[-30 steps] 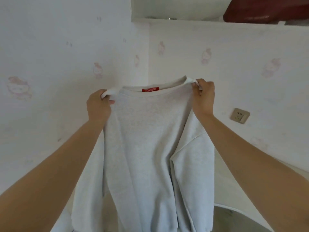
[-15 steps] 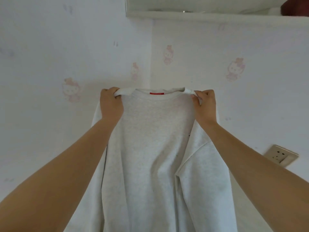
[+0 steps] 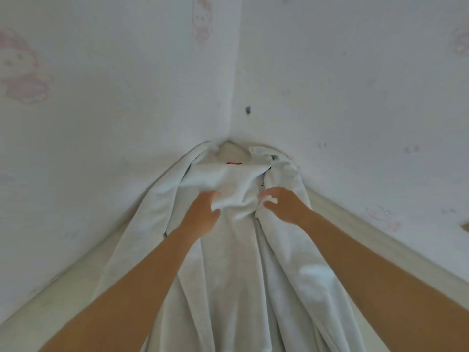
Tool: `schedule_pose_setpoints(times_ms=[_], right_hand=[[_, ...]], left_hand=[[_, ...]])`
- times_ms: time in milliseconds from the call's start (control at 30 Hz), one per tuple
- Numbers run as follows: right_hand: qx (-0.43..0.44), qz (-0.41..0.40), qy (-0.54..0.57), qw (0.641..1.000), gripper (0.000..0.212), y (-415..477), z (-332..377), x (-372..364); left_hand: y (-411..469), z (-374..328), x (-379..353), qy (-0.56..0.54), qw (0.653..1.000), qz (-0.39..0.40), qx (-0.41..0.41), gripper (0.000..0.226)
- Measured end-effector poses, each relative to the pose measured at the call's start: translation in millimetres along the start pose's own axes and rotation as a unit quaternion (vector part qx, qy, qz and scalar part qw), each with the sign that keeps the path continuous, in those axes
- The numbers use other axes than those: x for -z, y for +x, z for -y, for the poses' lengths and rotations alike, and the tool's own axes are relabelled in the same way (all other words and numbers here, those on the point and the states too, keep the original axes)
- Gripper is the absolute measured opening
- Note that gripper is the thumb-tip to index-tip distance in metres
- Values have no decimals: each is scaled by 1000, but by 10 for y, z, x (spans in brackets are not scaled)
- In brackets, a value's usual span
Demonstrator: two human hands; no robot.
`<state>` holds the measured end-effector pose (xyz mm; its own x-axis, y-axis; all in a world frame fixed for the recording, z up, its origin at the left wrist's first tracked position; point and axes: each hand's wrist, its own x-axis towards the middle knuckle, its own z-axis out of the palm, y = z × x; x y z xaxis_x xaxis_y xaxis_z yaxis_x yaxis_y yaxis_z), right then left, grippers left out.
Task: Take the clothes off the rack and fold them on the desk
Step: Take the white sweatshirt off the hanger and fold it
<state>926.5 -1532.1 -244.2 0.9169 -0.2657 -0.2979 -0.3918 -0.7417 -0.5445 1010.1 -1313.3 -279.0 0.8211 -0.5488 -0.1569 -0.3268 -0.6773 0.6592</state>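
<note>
The pale grey sweatshirt [image 3: 228,262] lies spread on the surface [image 3: 380,240], with its length running from the near edge of the view to the far corner. The neck opening [image 3: 232,152] points into that corner, and a red label [image 3: 234,163] shows just below the neckband. The fabric is creased lengthwise. One sleeve [image 3: 152,212] lies along the left side of the body. The other sleeve [image 3: 286,168] is bunched at the far right, beside the collar.

Both hands are on the upper chest area of the garment, near each other but apart. The left hand [image 3: 201,214] grips a raised fold, with thumb and fingers [image 3: 214,195] curled around the cloth. The right hand [image 3: 284,205] pinches a small bunch of fabric between its fingers [image 3: 266,193] and thumb. Both forearms are bare and reach in from the near edge.

The surface is pale and shows as a narrow strip on each side of the sweatshirt. It meets two walls [image 3: 127,97] at the far corner. The walls carry faint pink cartoon prints [image 3: 202,19]. A small dark mark [image 3: 248,110] sits just right of the corner line, above the collar.
</note>
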Motion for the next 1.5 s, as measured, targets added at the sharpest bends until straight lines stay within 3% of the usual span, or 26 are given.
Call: schedule_pose_setpoints(times_ms=[133, 267, 367, 433, 533, 733, 800, 933, 1033, 1167, 1333, 1400, 1500], right_hand=[[-16, 83, 15, 996, 30, -546, -278, -667], [25, 122, 0, 992, 51, -1352, -655, -1220], [12, 121, -144, 982, 71, -1762, -1009, -1349], [-8, 132, -220, 966, 71, -1933, -1257, -1281], [-66, 128, -278, 950, 66, -2021, -1671, -1042], [-255, 118, -303, 911, 62, -2287, -2427, -446], [-205, 92, -264, 938, 58, -2386, -2365, -509], [-19, 19, -90, 996, 48, -2752, -1956, -797], [108, 15, -58, 992, 50, -2996, -1633, -1040], [205, 94, -171, 959, 59, -3155, -1350, -1353], [99, 80, -285, 950, 48, -3233, -1388, -1413], [37, 56, -238, 969, 40, -3263, -1499, -1361], [-60, -25, -106, 992, 19, -3323, -1707, -1212]], left_hand=[[-742, 224, -703, 23, 997, 78, -1, 46], [-1694, 402, -1264, 109, 987, 121, -8, 53], [-2240, 426, -1471, 210, 964, 161, 4, 56], [-2498, 388, -1553, 267, 952, 152, 11, 61], [-2759, 385, -1588, 303, 941, 149, 37, 66], [-3023, 320, -1569, 256, 955, 135, 70, 84], [-3065, 333, -1542, 212, 970, 103, 64, 81], [-3150, 325, -1533, 191, 978, 57, 57, 71], [-3236, 338, -1501, 237, 969, 49, 47, 71], [-3349, 415, -1477, 320, 946, 38, 28, 74], [-3461, 509, -1409, 373, 926, 15, 58, 66], [-3483, 571, -1357, 336, 940, 11, 65, 58], [-3553, 651, -1203, 190, 975, -47, 108, 53]])
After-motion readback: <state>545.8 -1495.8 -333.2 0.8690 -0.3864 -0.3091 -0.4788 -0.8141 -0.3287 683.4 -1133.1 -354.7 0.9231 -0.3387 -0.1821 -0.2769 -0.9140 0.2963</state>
